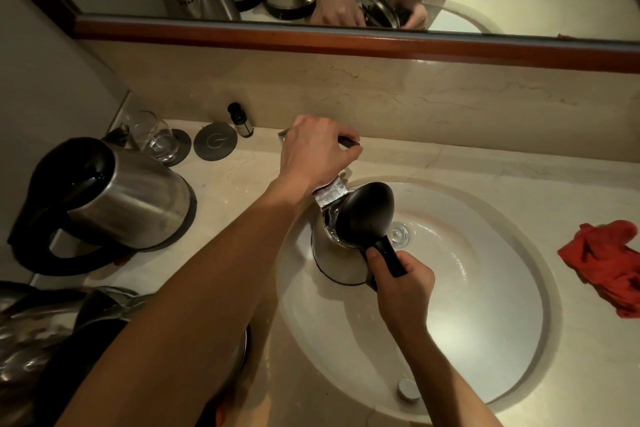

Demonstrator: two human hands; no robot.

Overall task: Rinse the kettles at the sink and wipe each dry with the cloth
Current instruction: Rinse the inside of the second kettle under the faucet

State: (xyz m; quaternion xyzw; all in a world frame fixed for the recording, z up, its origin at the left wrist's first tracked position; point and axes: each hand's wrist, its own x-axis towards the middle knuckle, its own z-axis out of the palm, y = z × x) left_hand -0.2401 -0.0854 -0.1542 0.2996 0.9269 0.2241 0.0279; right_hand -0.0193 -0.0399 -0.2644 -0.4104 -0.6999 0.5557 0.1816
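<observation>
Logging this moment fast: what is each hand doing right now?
Left hand: fingers curled round the tap handle.
Right hand: grips the black handle of the kettle held under the spout, over the sink.

Only 2 bare forearms and hands of the person show above the sink [512, 340]. The left hand [313, 152], nearer the sink's back rim, wears no ring, watch or glove, and its forearm carries no sleeve. The right hand [403, 282], over the basin, is equally unadorned, its forearm bare to the frame's lower edge.
</observation>
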